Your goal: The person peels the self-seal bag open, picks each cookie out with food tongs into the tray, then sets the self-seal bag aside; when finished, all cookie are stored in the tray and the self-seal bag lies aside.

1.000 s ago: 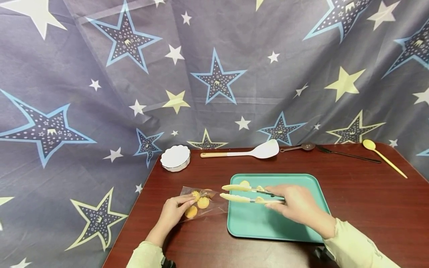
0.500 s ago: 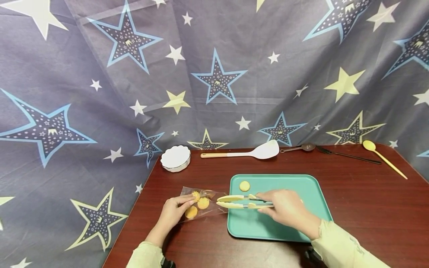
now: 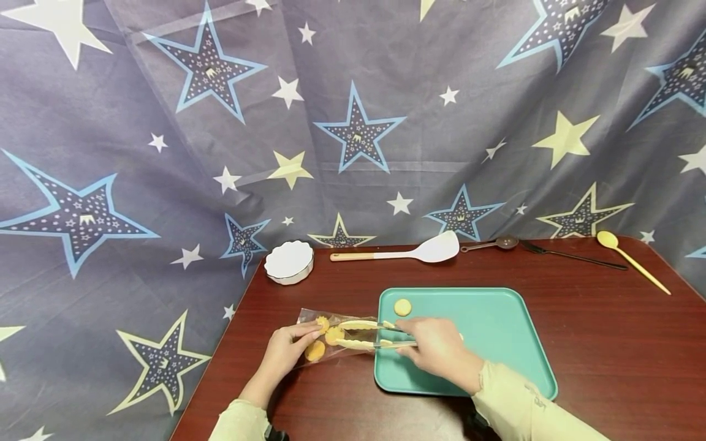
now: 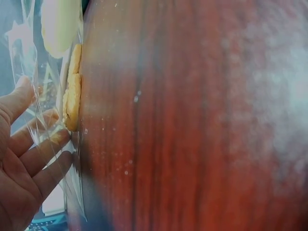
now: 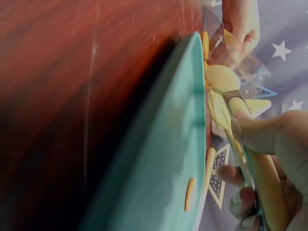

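A clear plastic bag (image 3: 347, 354) with several round yellow cookies (image 3: 315, 350) lies left of the teal tray (image 3: 496, 331). My left hand (image 3: 282, 352) holds the bag's film between thumb and fingers, as the left wrist view shows. In my right hand (image 3: 441, 349) are yellow-tipped tongs (image 3: 357, 345), gripped by their handles. Their tips are apart and reach left over the bag's mouth, beside a cookie (image 3: 333, 335). One cookie (image 3: 402, 307) lies at the tray's back left. My right hand covers most of another pale piece on the tray.
A white fluted dish (image 3: 289, 260) stands at the back left. Along the back edge lie a white turner (image 3: 436, 247), a brown measuring spoon (image 3: 506, 242), a black knife (image 3: 579, 256) and a yellow spoon (image 3: 608, 239). A star-patterned cloth (image 3: 358, 135) hangs behind the table.
My right hand has moved left with the tongs, from over the tray to the bag, uncovering the back-left cookie. The tong tips closed partway, then spread again. My left hand has stayed in place.
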`<state>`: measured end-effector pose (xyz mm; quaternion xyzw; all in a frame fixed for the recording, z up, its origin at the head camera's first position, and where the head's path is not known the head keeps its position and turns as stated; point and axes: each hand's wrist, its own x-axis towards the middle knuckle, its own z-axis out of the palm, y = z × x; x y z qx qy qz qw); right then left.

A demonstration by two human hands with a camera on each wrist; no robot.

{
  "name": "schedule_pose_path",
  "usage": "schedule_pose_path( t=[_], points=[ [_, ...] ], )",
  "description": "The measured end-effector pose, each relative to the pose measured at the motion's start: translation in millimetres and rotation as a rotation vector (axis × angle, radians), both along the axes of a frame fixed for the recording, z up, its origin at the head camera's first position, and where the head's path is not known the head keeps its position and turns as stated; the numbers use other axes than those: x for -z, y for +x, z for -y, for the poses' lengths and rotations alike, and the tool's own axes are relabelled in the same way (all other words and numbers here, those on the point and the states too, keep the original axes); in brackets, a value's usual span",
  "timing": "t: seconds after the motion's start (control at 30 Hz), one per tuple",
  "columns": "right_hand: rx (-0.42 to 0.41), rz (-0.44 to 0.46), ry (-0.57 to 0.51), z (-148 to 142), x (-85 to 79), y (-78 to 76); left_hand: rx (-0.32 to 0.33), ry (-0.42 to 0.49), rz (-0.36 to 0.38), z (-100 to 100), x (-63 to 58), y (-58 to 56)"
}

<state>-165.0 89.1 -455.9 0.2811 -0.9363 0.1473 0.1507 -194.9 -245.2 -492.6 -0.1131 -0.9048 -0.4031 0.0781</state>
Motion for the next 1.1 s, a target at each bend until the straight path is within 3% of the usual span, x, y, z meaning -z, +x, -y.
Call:
schedule_pose_path(
  t=[0.27, 0.6, 1.1],
  points=[
    [0.048, 0.049, 0.008, 18, 2.0, 5.6, -0.005, -0.024, -0.04, -2, -2.1, 0.8],
    [0.076, 0.104, -0.006, 28, -2.7, 9.8, -0.014, -0.032, -0.038, -3, -2.5, 1.6],
    [0.019, 0.027, -0.088, -12, -9.8, 24.2, -0.024, -0.016, -0.031, -2, 0.9, -0.2]
  ],
)
